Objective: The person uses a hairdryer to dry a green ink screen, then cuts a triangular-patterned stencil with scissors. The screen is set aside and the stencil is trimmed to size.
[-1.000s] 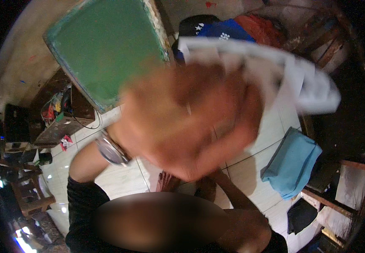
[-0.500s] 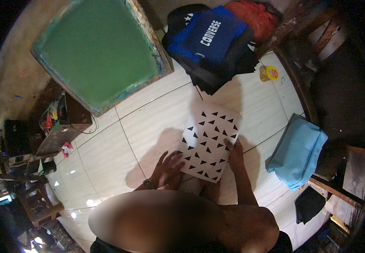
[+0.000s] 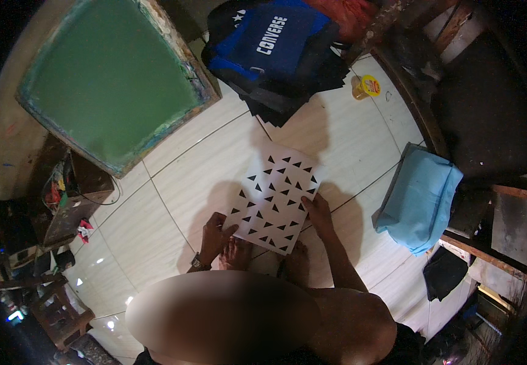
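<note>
Left hand and right hand hold a triangle-patterned sheet; beyond, a yellow-lidded cup, contents unclear.

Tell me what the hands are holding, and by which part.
A white sheet with black triangles: the left hand grips its lower left corner, the right hand its right edge.

i have room to steer across the tiled floor between patterned sheet and green frame; fabric stack blocks beyond the sheet.
</note>
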### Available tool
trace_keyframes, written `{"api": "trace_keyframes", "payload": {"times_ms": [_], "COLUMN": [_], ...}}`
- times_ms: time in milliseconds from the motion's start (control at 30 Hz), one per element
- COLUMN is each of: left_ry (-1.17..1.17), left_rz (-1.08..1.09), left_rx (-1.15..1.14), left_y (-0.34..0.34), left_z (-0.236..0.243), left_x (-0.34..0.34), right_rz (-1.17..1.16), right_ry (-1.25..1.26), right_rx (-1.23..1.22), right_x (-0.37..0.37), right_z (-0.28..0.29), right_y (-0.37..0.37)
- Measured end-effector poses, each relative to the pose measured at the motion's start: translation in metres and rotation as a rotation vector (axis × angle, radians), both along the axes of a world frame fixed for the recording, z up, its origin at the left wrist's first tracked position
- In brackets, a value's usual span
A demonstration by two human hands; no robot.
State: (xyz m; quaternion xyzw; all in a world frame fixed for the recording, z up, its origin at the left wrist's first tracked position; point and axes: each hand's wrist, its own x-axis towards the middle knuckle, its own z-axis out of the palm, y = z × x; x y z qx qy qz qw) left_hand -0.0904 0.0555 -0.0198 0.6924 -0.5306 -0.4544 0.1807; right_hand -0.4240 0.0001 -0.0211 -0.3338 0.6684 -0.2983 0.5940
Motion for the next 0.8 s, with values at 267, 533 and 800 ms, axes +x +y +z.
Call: {"api": "trace_keyframes", "payload": {"times_ms": [267, 533, 800], "left_ry": [-0.234, 0.261, 0.245], "left_rz": [-0.138, 0.418, 0.481], "left_rx": [-0.537, -0.141, -0.057], "left_y": [0.004, -0.030, -0.027], "left_z": [0.000, 0.028, 0.036], "left_x": [0.009, 0.108, 0.125], "right_rz": [0.070, -0.057, -0.165], "right_ry": [0.300, 0.277, 0.222], "right_rx": [0.010, -0.255, -0.297], "right_x": [-0.012, -0.039, -0.041], "right_z": [-0.028, -0.050, -0.039], "right_y": [0.004, 0.004, 0.005]}}
